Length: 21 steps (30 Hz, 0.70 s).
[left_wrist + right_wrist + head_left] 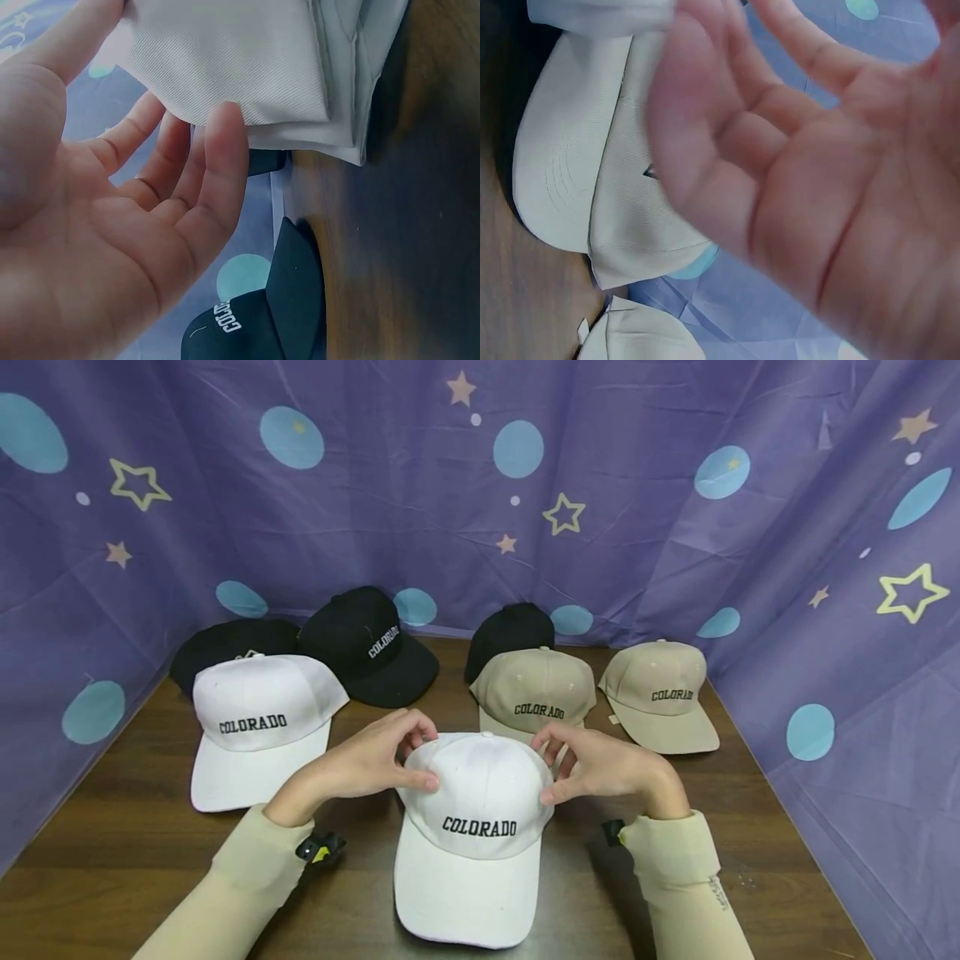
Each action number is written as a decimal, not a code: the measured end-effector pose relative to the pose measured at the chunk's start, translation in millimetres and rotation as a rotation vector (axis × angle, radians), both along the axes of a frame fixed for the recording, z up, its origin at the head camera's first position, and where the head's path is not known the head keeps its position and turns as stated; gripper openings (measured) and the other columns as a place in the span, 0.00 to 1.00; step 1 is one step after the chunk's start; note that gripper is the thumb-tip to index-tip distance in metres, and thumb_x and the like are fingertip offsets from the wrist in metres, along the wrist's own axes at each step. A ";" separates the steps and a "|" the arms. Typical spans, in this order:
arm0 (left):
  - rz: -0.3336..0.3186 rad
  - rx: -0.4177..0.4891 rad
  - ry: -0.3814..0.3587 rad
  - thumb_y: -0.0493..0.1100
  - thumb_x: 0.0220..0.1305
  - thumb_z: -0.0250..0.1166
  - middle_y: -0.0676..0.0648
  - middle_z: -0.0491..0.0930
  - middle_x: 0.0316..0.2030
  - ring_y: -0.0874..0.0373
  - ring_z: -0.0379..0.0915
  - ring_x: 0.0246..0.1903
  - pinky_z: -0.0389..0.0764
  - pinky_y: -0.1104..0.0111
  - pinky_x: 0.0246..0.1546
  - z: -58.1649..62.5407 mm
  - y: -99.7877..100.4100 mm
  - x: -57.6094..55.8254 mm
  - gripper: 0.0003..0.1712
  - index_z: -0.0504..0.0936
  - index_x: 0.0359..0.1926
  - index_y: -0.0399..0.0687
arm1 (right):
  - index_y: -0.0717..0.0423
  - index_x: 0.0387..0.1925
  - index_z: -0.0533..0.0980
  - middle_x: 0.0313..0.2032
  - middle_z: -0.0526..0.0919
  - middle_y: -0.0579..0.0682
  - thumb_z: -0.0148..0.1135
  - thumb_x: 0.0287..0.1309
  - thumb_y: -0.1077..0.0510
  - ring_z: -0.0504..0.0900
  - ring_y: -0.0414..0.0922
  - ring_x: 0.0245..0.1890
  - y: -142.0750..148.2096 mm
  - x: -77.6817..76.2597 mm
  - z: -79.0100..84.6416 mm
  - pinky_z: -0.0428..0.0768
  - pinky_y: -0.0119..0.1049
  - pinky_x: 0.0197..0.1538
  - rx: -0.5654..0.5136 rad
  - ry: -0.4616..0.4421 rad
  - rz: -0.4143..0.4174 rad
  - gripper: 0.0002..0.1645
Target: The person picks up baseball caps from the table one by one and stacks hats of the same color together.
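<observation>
A white cap (480, 802) with dark COLORADO lettering is front and centre in the head view, its brim towards me. My left hand (378, 756) grips its left side, thumb on the front and fingers behind the edge. On the other side, my right hand (600, 764) holds the cap with the thumb in front and fingers curled behind. Layered white edges of the cap (225, 60) show close to the left fingers in the left wrist view. In the right wrist view, a strip of white cap (600, 15) shows beside the blurred right hand.
Another white cap (262, 718) sits at left, before two black caps, one (367, 647) facing right. Behind the held cap are a beige cap (536, 689) and a black cap (512, 631). A second beige cap (660, 693) lies at right. Purple curtain (480, 485) surrounds the wooden table (352, 893).
</observation>
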<state>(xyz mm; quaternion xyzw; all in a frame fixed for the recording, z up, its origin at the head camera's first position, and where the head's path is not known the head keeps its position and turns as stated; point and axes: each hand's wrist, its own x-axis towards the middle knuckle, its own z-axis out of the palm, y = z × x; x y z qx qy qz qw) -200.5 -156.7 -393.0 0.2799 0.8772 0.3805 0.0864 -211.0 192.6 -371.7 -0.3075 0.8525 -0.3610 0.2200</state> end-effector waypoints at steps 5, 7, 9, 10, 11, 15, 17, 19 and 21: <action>0.003 -0.012 0.010 0.63 0.43 0.75 0.49 0.69 0.38 0.55 0.68 0.38 0.74 0.63 0.38 0.4 -1.1 -0.7 0.36 0.69 0.48 0.55 | 0.45 0.51 0.68 0.41 0.76 0.50 0.78 0.42 0.50 0.79 0.49 0.38 -3.8 -0.6 -2.6 0.80 0.41 0.39 0.014 0.036 0.002 0.35; 0.007 -0.011 0.012 0.63 0.44 0.75 0.48 0.69 0.37 0.55 0.68 0.37 0.73 0.63 0.38 0.5 -1.8 -0.7 0.36 0.69 0.48 0.55 | 0.46 0.50 0.68 0.41 0.75 0.49 0.78 0.42 0.51 0.79 0.48 0.38 -5.5 -1.7 -3.9 0.79 0.40 0.39 0.009 0.066 0.011 0.34; 0.011 -0.012 0.017 0.63 0.44 0.75 0.48 0.69 0.37 0.55 0.68 0.37 0.73 0.63 0.38 0.2 -2.3 -0.9 0.35 0.69 0.48 0.55 | 0.46 0.49 0.69 0.40 0.75 0.49 0.78 0.42 0.53 0.79 0.48 0.38 -6.4 -2.7 -4.8 0.79 0.40 0.40 -0.004 0.082 0.019 0.33; 0.014 -0.014 0.019 0.63 0.44 0.75 0.48 0.69 0.37 0.55 0.68 0.37 0.73 0.63 0.38 -0.1 -2.5 -1.0 0.35 0.69 0.48 0.55 | 0.47 0.49 0.69 0.40 0.75 0.49 0.77 0.42 0.54 0.79 0.47 0.38 -6.6 -3.1 -5.2 0.79 0.40 0.40 -0.013 0.082 0.020 0.33; 0.017 -0.016 0.021 0.64 0.44 0.75 0.48 0.69 0.37 0.55 0.68 0.37 0.73 0.63 0.38 -0.4 -2.7 -1.1 0.35 0.69 0.48 0.55 | 0.47 0.49 0.69 0.40 0.75 0.49 0.77 0.43 0.54 0.79 0.47 0.38 -6.6 -3.6 -5.6 0.79 0.40 0.40 -0.019 0.084 0.020 0.33; 0.022 -0.023 0.038 0.64 0.44 0.74 0.48 0.69 0.36 0.55 0.68 0.36 0.72 0.64 0.37 -1.7 -2.5 -1.9 0.35 0.69 0.47 0.56 | 0.48 0.50 0.69 0.41 0.75 0.50 0.77 0.43 0.55 0.79 0.46 0.37 -6.9 -5.1 -6.0 0.79 0.41 0.41 -0.033 0.087 0.010 0.32; 0.025 -0.026 0.050 0.65 0.44 0.74 0.48 0.69 0.36 0.55 0.68 0.36 0.72 0.64 0.37 -2.5 -1.9 -2.2 0.35 0.69 0.47 0.56 | 0.48 0.50 0.69 0.41 0.75 0.50 0.77 0.44 0.55 0.79 0.47 0.37 -6.7 -5.8 -6.2 0.79 0.41 0.41 -0.028 0.095 0.004 0.33; 0.029 -0.028 0.062 0.65 0.44 0.74 0.49 0.68 0.36 0.56 0.67 0.35 0.72 0.64 0.37 -3.4 -1.4 -2.4 0.35 0.69 0.47 0.56 | 0.47 0.50 0.69 0.41 0.75 0.50 0.77 0.44 0.54 0.79 0.47 0.38 -6.5 -6.1 -5.8 0.79 0.41 0.41 -0.023 0.106 -0.001 0.33; 0.032 -0.029 0.072 0.66 0.44 0.74 0.49 0.69 0.36 0.56 0.67 0.35 0.72 0.64 0.36 -4.3 -0.6 -2.6 0.35 0.69 0.46 0.56 | 0.48 0.51 0.69 0.41 0.75 0.50 0.77 0.44 0.54 0.79 0.47 0.37 -5.6 -6.5 -6.1 0.79 0.41 0.41 -0.019 0.121 -0.005 0.33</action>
